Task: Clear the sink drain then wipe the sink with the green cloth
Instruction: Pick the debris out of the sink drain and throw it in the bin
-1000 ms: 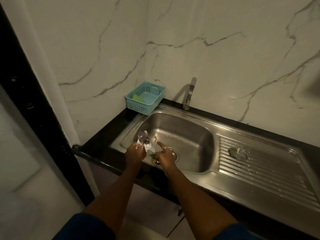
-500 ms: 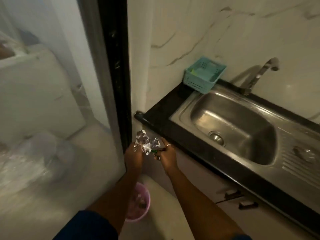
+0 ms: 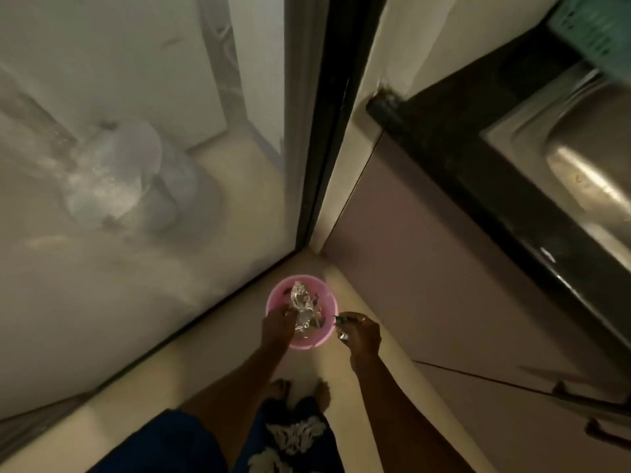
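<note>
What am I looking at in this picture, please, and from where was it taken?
No machine here: a person wears a wide-angle camera on the head, which looks down at their own two bare hands, so the edges bend. They stand on a pale floor, with their feet low in the picture. A small pink bin stands in the corner beside a glass door. The left hand holds crumpled silver foil over the bin. The right hand hangs beside the bin's rim with small scraps in its grip, one green, one silvery; what they are is too small to tell. At the right edge are the dark counter and the steel sink, with a teal basket in the top corner.
</note>
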